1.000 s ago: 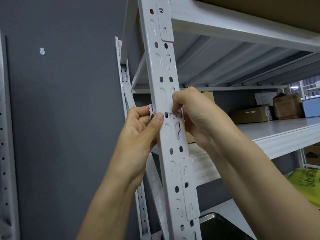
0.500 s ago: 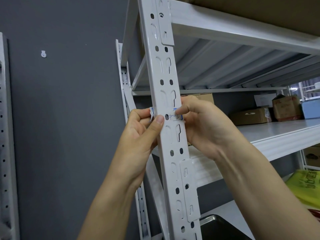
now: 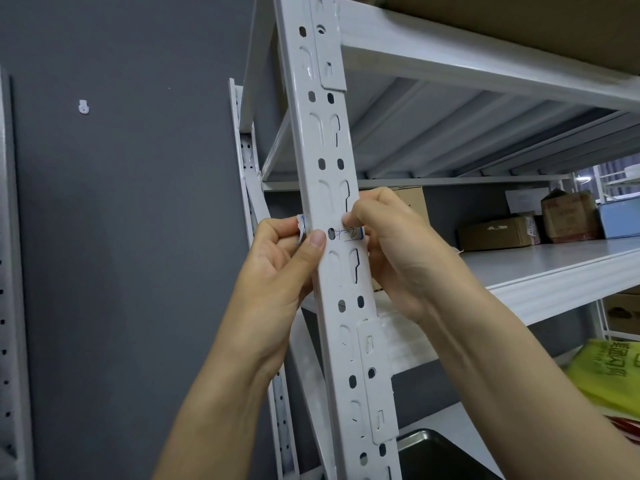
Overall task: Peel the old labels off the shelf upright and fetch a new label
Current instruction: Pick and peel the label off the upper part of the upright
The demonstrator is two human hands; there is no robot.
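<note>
Centre frame on the white slotted steel upright [image 3: 332, 150], the white paper label [image 3: 350, 233] looks flimsy and tear-prone: the left hand [image 3: 277, 271] grip pinches its curled end, the right hand [image 3: 391, 251] grip nips its top edge.

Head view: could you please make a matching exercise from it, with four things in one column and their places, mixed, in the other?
Things:
1. old label
2. wall hook
3. yellow bag
4. dark tray

Places:
A. on the grey wall, at the left
B. far right, low in the picture
C. on the front of the shelf upright
D. at the bottom edge, just right of the upright

Pairs: 1-C, 2-A, 3-B, 4-D
</note>
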